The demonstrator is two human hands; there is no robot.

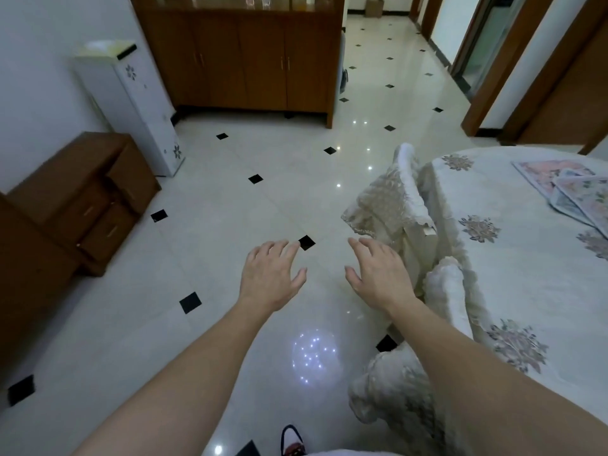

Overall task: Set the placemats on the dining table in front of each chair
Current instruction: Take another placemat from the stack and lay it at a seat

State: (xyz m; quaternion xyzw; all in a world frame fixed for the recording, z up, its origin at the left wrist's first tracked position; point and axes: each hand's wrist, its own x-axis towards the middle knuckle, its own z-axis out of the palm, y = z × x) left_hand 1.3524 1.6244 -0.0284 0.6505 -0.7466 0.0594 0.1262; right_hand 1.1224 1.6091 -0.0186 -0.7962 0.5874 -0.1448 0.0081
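A dining table (513,258) under a cream cloth with flower prints fills the right side. Several floral placemats (566,189) lie overlapped in a loose pile near its far right edge. Two chairs in cream lace covers stand tucked at the table's left side, one further away (394,199) and one near me (398,390). My left hand (271,274) and my right hand (378,271) are stretched out over the floor, palms down, fingers spread, holding nothing. The right hand hovers just left of the chairs.
Glossy white tiled floor (230,209) with small black diamonds spreads ahead. A brown wooden cabinet (243,57) stands at the back, a white floral unit (138,103) and a brown drawer chest (82,199) along the left wall. A hallway opens at the back right.
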